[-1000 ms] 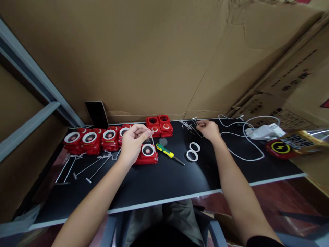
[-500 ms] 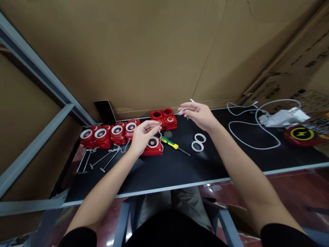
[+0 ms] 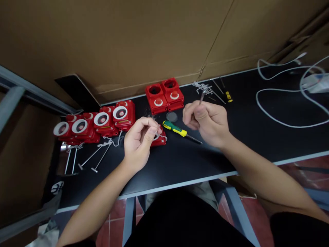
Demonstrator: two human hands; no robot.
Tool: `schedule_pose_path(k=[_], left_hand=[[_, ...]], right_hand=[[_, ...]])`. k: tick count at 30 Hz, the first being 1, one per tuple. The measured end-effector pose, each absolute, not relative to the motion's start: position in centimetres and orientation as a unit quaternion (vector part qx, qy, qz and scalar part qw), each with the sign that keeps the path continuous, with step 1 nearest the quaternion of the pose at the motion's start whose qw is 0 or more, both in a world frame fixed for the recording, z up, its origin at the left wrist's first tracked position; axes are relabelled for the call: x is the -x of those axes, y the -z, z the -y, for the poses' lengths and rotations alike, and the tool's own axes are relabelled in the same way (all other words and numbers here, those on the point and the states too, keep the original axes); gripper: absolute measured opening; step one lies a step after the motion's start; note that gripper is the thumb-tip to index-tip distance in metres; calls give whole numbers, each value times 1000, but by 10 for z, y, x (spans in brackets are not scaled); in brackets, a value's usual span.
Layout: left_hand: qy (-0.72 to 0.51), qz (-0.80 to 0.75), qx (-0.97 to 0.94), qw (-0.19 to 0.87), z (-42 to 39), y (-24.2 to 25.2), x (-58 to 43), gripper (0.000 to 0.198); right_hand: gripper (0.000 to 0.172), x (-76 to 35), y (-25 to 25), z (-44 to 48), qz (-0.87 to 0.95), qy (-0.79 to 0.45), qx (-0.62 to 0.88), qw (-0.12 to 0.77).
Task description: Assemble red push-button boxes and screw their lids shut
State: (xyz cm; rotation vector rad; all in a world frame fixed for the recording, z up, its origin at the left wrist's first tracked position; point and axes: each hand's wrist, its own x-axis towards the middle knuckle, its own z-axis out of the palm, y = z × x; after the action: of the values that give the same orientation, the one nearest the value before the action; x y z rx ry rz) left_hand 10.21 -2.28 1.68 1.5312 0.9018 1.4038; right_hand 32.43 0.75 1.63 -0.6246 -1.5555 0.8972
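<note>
My left hand (image 3: 140,141) hovers over a red box unit (image 3: 159,140) on the black table (image 3: 180,164), its fingers pinched on a thin white string (image 3: 161,136). My right hand (image 3: 207,122) is closed round a small metal pin (image 3: 202,97) that sticks up from the fist. Between the hands lies a green and yellow screwdriver (image 3: 180,131). A grey round disc (image 3: 171,116) sits just behind it.
A row of red units (image 3: 102,120) with white rings stands at the left, with metal pins on strings (image 3: 89,158) before them. Two more red boxes (image 3: 164,95) stand at the back. A pile of pins (image 3: 205,87) and a white cable (image 3: 282,103) lie right. Cardboard walls the back.
My right hand has come back from the pile of pins toward the middle with a pin in it. The view has tilted down and closer. My left hand has stayed by the red unit.
</note>
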Motion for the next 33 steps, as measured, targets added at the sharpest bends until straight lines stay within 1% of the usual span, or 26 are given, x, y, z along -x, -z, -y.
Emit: schedule_pose_path(k=[2, 4, 6, 8, 10, 13, 22, 27, 29, 33], left_hand=[[-563, -353, -612, 430, 25, -15, -103, 24], [-569, -345, -612, 428, 25, -14, -103, 19], [-579, -341, -611, 418, 24, -13, -102, 16], [-588, -340, -608, 410, 22, -11, -101, 17], [-600, -330, -607, 403, 20, -11, -101, 17], [-601, -331, -604, 405, 19, -13, -101, 17], [-568, -360, -585, 453, 26, -18, -99, 12], [-562, -364, -612, 421, 27, -19, -98, 9], [-558, -378, -611, 416, 28, -19, -97, 11], [-552, -391, -607, 418, 29, -19, -94, 24]], right_hand=[[52, -316, -13, 0, 634, -475, 263, 551], [49, -310, -11, 9, 644, -507, 268, 507], [42, -307, -11, 17, 690, -476, 275, 472], [36, -307, -12, 21, 737, -415, 283, 452], [31, -309, -14, 22, 767, -363, 288, 444], [27, -313, -16, 20, 782, -321, 295, 446], [24, -316, -19, 21, 780, -309, 306, 451], [26, -317, -23, 22, 780, -309, 320, 440], [26, -317, -24, 22, 779, -311, 325, 437], [26, -318, -24, 22, 785, -308, 329, 425]])
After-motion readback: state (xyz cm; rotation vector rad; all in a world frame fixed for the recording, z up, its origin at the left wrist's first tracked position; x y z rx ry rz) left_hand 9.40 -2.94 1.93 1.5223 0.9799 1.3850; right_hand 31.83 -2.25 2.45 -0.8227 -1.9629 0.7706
